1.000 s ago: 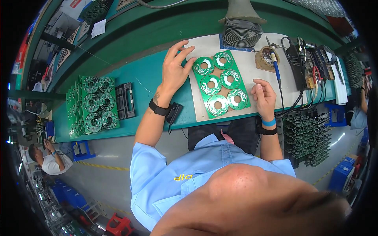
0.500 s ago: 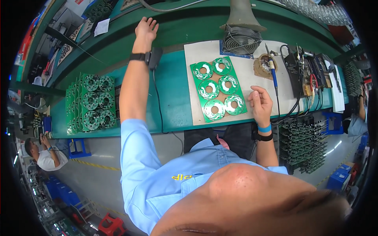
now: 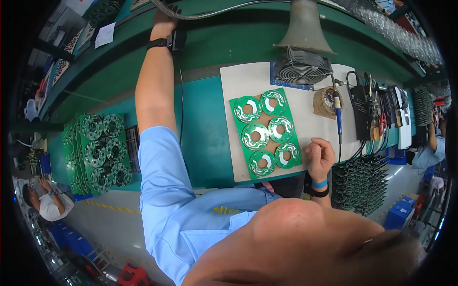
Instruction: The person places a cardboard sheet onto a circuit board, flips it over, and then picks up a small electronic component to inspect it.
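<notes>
My left arm stretches far forward over the bench. At its end, my left hand [image 3: 164, 20] is in shadow by the upper shelf, partly behind a flexible metal hose [image 3: 205, 16]. Its fingers look extended, and I see nothing held. My right hand [image 3: 320, 156] rests by the bench's front edge with fingers curled in and no object showing. Just left of it lies a green circuit board panel [image 3: 232, 106] of several round boards with central holes, flat on a pale sheet [image 3: 310, 121]. Upright panels with round boards [image 3: 95, 152] stand together at the left.
A soldering iron [image 3: 338, 117] leans in its holder [image 3: 324, 102] at the right, beside black equipment [image 3: 360, 112] and cables. A fan [image 3: 301, 71] sits under a funnel-shaped duct [image 3: 305, 28]. Stacked boards [image 3: 360, 183] stand below right. Other people work at both sides.
My left hand has moved farther forward, from in front of the green shelf panel to behind the hose. The view has shifted, so the bench sits lower. My right hand stays by the panel.
</notes>
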`<move>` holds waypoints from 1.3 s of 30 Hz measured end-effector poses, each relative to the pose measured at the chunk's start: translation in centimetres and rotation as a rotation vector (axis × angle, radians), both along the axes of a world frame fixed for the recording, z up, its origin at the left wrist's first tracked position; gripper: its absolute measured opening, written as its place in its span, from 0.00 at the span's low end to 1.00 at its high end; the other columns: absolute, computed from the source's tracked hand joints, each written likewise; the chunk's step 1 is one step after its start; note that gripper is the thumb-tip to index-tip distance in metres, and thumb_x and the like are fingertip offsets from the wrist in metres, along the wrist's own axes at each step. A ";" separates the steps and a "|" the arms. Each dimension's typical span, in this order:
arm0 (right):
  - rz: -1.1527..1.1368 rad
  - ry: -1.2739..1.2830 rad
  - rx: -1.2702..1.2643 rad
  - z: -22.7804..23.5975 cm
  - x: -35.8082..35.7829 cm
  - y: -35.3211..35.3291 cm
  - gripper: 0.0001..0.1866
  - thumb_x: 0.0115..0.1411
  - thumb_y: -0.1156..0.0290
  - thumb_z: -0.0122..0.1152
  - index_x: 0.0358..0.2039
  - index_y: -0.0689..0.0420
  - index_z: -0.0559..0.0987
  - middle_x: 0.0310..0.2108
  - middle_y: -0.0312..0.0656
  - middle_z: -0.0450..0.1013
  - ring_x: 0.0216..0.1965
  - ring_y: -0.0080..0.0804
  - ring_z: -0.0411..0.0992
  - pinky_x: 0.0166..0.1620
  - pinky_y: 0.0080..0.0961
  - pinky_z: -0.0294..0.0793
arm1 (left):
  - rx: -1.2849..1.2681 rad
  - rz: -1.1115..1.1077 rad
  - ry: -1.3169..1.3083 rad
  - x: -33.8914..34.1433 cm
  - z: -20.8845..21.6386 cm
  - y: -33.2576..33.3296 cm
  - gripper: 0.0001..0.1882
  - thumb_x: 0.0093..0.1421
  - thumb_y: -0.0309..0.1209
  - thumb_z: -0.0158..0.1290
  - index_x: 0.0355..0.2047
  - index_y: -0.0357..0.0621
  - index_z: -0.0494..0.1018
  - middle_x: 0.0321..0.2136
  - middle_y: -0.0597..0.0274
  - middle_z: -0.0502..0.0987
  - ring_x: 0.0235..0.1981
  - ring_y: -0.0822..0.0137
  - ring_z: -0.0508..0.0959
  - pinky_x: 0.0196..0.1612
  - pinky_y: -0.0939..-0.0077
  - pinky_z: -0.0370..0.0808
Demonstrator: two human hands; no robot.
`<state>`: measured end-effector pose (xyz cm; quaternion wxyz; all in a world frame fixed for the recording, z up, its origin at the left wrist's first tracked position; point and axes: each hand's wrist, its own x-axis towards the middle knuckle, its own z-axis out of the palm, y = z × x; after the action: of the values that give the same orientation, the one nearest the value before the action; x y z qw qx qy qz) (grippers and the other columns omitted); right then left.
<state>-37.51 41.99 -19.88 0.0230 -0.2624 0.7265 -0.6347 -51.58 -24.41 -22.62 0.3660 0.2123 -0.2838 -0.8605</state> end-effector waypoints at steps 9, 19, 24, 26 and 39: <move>0.016 0.006 0.025 0.3 0.1 -0.6 0.13 0.68 0.66 0.55 0.45 0.65 0.75 0.25 0.36 0.73 0.21 0.13 0.61 0.24 0.12 0.58 | -0.207 -0.346 0.296 -5.5 -9.8 -20.2 0.24 0.60 0.41 0.60 0.53 0.49 0.67 0.56 0.53 0.66 0.53 0.54 0.69 0.59 0.50 0.66; -0.017 -0.011 0.062 0.4 0.1 -0.5 0.13 0.66 0.68 0.58 0.42 0.67 0.76 0.24 0.38 0.73 0.23 0.19 0.67 0.27 0.15 0.66 | -0.172 -0.287 0.287 -6.1 -7.8 -13.8 0.20 0.60 0.38 0.59 0.49 0.47 0.68 0.45 0.55 0.70 0.45 0.56 0.72 0.55 0.51 0.69; -0.002 -0.019 0.048 0.9 0.2 -0.8 0.13 0.65 0.70 0.59 0.41 0.69 0.76 0.24 0.39 0.73 0.24 0.21 0.70 0.28 0.16 0.69 | -0.178 -0.241 0.284 -6.3 -4.6 -11.7 0.18 0.60 0.37 0.59 0.47 0.47 0.68 0.39 0.56 0.73 0.42 0.57 0.73 0.53 0.52 0.70; -0.014 -0.015 0.061 0.7 0.1 -0.6 0.13 0.65 0.70 0.59 0.41 0.69 0.76 0.24 0.39 0.73 0.24 0.21 0.70 0.28 0.17 0.69 | -0.161 -0.246 0.285 -7.1 -4.7 -9.8 0.18 0.60 0.37 0.59 0.47 0.46 0.68 0.38 0.56 0.73 0.41 0.58 0.74 0.52 0.52 0.71; 0.000 -0.017 0.061 0.6 0.0 -0.5 0.13 0.64 0.70 0.60 0.41 0.69 0.76 0.24 0.39 0.72 0.24 0.21 0.70 0.28 0.16 0.69 | -0.197 -0.344 0.308 -5.6 -4.8 -6.8 0.10 0.61 0.39 0.59 0.32 0.49 0.72 0.28 0.64 0.71 0.30 0.61 0.72 0.35 0.70 0.73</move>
<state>-37.49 41.50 -19.26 0.0367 -0.2562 0.7452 -0.6146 -57.22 -31.17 -27.38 0.2719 -0.0097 -0.3391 -0.9005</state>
